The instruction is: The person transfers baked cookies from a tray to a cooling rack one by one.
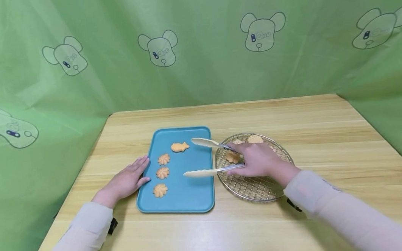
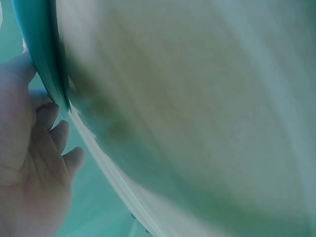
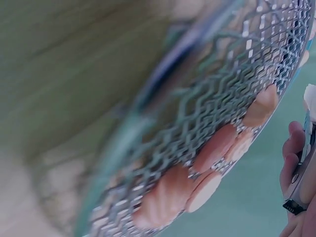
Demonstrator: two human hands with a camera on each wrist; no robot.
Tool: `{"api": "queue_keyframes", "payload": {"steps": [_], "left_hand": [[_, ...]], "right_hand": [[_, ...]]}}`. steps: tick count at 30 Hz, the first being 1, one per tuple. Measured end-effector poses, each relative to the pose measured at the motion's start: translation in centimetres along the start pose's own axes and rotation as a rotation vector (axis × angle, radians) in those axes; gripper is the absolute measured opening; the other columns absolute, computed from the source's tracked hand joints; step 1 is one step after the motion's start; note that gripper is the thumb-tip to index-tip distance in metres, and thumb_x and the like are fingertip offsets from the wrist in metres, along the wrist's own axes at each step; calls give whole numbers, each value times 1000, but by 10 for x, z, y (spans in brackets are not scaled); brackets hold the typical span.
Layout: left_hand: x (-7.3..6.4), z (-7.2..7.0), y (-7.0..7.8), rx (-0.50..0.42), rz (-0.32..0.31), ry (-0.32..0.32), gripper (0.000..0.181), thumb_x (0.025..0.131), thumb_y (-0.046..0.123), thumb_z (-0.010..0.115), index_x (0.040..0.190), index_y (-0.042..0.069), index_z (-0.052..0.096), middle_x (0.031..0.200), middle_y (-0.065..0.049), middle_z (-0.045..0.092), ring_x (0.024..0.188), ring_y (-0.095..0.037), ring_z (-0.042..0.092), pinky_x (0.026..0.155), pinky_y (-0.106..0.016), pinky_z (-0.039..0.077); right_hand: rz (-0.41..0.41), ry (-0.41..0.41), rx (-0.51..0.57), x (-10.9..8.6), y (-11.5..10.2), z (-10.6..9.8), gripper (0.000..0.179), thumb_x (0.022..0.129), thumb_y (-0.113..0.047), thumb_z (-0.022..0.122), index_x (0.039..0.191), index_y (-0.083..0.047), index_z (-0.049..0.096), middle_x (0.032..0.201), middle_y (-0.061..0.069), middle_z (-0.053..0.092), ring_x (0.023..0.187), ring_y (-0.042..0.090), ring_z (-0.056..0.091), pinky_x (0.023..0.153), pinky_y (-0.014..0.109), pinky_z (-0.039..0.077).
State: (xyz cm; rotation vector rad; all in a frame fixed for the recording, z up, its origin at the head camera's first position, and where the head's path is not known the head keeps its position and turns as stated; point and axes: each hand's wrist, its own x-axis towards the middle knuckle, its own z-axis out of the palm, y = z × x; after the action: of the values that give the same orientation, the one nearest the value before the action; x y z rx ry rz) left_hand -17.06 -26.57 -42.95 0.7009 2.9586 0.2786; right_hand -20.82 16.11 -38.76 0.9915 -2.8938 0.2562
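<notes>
My right hand (image 1: 257,159) grips a pair of metal tongs (image 1: 231,168) with cream scalloped tips. The tongs' arms are spread, their tips over the right half of the blue tray (image 1: 194,201) with nothing between them. On the tray's left side, three flower-shaped cookies (image 1: 162,173) form a column, with a fish-shaped cookie (image 1: 179,147) above them. My left hand (image 1: 127,179) rests its extended fingers and thumb along the tray's left rim. Beneath my right hand is a round wire rack (image 1: 255,191), carrying several cookies, among them a round one (image 1: 255,139) and a browner one (image 1: 232,157).
The tray and rack stand side by side on a light wooden table (image 1: 179,236). Green cloth (image 1: 205,79) printed with animal heads hangs behind the table and at both sides. Dark wrist devices (image 1: 112,225) show under the sleeves.
</notes>
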Motion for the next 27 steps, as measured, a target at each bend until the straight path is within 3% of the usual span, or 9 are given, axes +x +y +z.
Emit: {"api": "queue_keyframes", "payload": {"steps": [4,9,16,22,27], "left_hand": [[0,-1,1,-6,1,-1,65,100,32,51,148,-3,26,154,-19,21,139,-37,22,111,-53,23],[0,-2,2,-11,-6,-10,65,100,32,50,148,-3,25,154,-18,21,140,-36,21,111,-53,22],[0,0,0,-13,-9,-11,65,100,33,50,149,-2,25,155,-18,21,140,-36,20,111,-53,22],[0,1,-2,-10,-6,-12,66,100,34,50,149,-1,25,155,-17,20,140,-35,20,111,-53,22],[0,0,-1,-10,0,-11,65,100,33,51,149,-2,26,154,-18,21,140,-36,20,111,-54,23]], "right_hand": [[-31,10,13,6,-7,1,96,71,-74,63,140,-9,48,111,13,67,71,21,63,41,22,39],[-66,9,7,12,-14,3,95,72,-74,63,140,-9,48,118,14,65,75,22,65,42,22,42],[-126,15,-2,18,-26,5,92,73,-71,64,139,-9,49,118,15,64,92,29,67,57,37,54],[-155,-5,-11,25,-37,7,91,73,-72,63,139,-11,51,117,11,65,97,27,66,49,32,51],[-177,-24,-5,31,-46,9,89,74,-71,63,139,-12,51,122,10,63,104,25,64,60,37,55]]}}
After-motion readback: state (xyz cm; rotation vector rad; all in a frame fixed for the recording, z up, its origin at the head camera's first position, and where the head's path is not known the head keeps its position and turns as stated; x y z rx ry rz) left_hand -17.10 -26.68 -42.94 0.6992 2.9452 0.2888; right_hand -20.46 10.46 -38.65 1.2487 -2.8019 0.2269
